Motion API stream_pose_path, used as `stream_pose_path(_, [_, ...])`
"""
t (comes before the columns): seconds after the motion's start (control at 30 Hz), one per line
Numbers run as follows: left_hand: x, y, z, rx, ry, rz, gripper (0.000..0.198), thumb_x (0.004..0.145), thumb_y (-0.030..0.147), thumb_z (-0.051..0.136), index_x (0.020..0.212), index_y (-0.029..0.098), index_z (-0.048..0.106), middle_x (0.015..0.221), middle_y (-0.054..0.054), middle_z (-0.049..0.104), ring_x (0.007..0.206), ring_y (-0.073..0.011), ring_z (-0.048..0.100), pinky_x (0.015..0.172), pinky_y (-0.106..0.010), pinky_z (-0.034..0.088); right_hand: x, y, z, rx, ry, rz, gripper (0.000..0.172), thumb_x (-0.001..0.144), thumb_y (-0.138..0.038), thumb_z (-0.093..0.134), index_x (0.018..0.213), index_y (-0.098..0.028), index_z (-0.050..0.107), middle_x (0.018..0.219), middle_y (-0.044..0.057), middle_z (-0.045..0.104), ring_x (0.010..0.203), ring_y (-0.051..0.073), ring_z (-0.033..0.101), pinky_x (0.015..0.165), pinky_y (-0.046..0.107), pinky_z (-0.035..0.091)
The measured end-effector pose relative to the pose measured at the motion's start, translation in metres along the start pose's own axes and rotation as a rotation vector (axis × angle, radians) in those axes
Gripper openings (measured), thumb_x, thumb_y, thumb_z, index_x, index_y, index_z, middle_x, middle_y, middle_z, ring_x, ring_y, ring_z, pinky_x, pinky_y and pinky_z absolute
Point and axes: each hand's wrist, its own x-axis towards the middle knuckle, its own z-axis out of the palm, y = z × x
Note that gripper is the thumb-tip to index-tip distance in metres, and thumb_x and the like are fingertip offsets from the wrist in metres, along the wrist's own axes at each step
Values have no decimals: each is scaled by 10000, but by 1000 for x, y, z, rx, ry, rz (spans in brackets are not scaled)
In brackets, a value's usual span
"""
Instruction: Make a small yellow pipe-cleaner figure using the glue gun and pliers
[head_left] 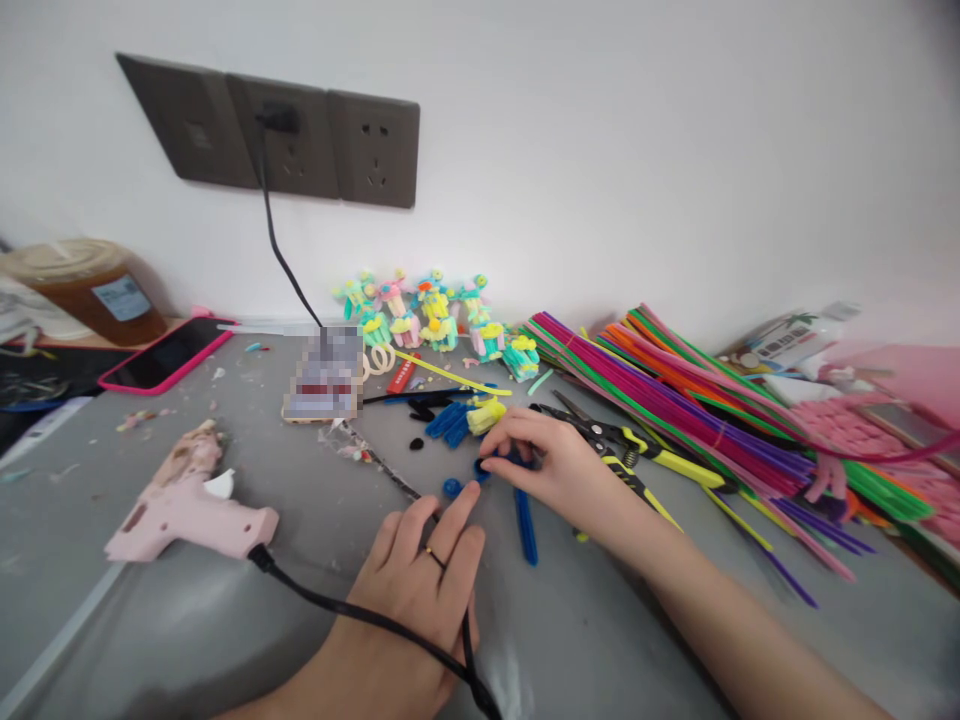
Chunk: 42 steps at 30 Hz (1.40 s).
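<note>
My right hand [551, 455] reaches in from the right, thumb and fingertips pinched at a small dark blue pipe cleaner coil [481, 467]. My left hand [427, 565] lies on the table with its fingers stretched out, a thin ring on one of them. Its index fingertip is close to the coil and to a second blue coil [451, 487]. Short blue pipe cleaner pieces [448, 424] and a yellow bundle [486, 415] lie just beyond. More blue strips [527, 528] rest under my right hand. The left thumb is mostly hidden.
A pink glue gun [199, 500] lies left, its black cord [337, 605] crossing my left wrist. Yellow-handled pliers [630, 440], scissors [581, 415] and pipe cleaner bundles [697, 410] are right. Behind stand small colourful figures [435, 310], near a phone [326, 375]. A drink cup [97, 290] stands far left.
</note>
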Motion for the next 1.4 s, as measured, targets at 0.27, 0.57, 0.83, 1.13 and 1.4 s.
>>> stream_pose_path(0.27, [-2,-1,-1,-6,-2,8,351,801,114,495,1130,164,606,1470,-67,513,1126,-306,475,912,-438,376,0,15,-40,-48,280,181,199,861,-385,598,836,-199,666,696,33,629,601,168,504,548,284,382])
stream_pose_path(0.57, [0,4,7,-49,167,-36,320,823,126,487,1096,196,639,1184,-60,697,1044,-269,546,900,-404,350,2,51,-46,-222,214,260,215,828,-353,598,875,-188,727,731,48,660,642,187,534,598,300,410])
stream_pose_path(0.83, [0,2,4,-96,173,-26,334,820,120,479,1110,196,627,1110,-64,686,1017,-257,546,892,-389,343,11,63,-39,-307,184,164,120,803,-250,634,860,-198,725,729,18,548,639,159,505,613,282,393])
stream_pose_path(1.13, [-1,2,7,-97,179,-22,333,809,109,475,1087,201,633,1102,-73,677,1016,-268,539,893,-402,337,13,54,-45,-58,207,194,197,801,-376,629,779,-187,678,735,36,612,654,169,504,602,295,391])
stream_pose_path(1.4, [-2,1,7,-108,149,-18,308,805,114,475,1056,200,632,1092,-75,663,1009,-267,532,888,-401,331,7,10,-50,401,185,404,307,703,-470,743,756,-175,681,721,34,669,628,141,538,585,258,409])
